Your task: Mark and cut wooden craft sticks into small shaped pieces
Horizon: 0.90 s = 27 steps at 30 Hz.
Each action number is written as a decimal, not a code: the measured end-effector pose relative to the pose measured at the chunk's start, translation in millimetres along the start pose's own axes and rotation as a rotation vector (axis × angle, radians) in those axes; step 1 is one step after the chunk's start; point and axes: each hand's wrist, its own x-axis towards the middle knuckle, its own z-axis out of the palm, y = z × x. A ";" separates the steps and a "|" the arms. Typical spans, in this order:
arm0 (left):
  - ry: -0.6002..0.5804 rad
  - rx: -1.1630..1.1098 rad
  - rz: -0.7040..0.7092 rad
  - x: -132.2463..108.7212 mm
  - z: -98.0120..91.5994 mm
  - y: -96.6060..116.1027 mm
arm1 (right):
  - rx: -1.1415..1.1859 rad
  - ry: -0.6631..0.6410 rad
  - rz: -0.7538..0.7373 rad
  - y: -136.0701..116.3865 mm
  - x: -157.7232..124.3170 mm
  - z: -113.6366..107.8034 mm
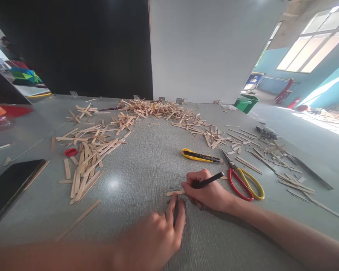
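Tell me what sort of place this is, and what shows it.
Probably a workshop or craft space: wooden sticks lie strewn over a grey work table, alongside scissors and a yellow utility knife.

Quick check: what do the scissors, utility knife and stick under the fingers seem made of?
Scissors: apparently metal blades, grey with dull sheen; smooth red and yellow handles, perhaps plastic-coated.
Utility knife: probably molded plastic, yellow with ribbed edge, black along the middle.
Craft stick: likely bare wood, pale tan and matte.
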 end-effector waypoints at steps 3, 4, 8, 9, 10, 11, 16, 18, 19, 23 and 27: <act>-0.011 -0.004 0.003 0.9 0.5 -0.2 | 0.014 0.000 0.009 2.7 0.5 -0.9; -0.019 -0.005 0.005 1.1 0.3 -0.1 | 0.019 0.002 0.015 3.8 0.7 -1.2; -0.056 -0.019 0.013 1.2 -1.6 0.9 | 0.021 0.018 0.035 6.7 1.3 -1.7; -0.064 -0.024 0.011 1.2 -2.3 0.9 | 0.020 0.022 0.039 6.9 1.3 -1.6; -0.070 -0.027 0.009 1.2 -3.2 0.7 | 0.021 0.024 0.043 7.1 1.2 -1.3; -0.072 -0.028 0.009 1.2 -4.1 0.4 | 0.023 0.026 0.048 7.2 1.1 -1.1; -0.089 -0.008 0.024 2.1 -7.9 -1.7 | 0.040 0.022 0.072 6.9 -0.5 0.3; -0.087 0.000 0.021 2.0 -8.0 -1.7 | 0.039 0.026 0.073 5.7 -1.2 0.6; -0.084 0.002 0.017 1.8 -7.7 -1.4 | 0.037 0.029 0.071 4.8 -1.5 0.7; -0.095 0.000 0.013 0.9 -6.0 0.6 | 0.022 0.047 0.058 0.5 -2.2 1.5; -0.097 -0.008 0.008 1.0 -5.2 1.7 | 0.014 0.053 0.067 -2.8 -1.6 2.1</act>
